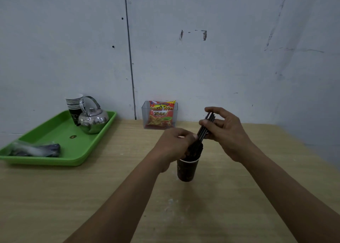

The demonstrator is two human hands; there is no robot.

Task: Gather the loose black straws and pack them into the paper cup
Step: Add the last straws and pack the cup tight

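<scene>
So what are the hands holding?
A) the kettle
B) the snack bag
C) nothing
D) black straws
D: the left hand and the right hand both grip a bunch of straws over the cup.
</scene>
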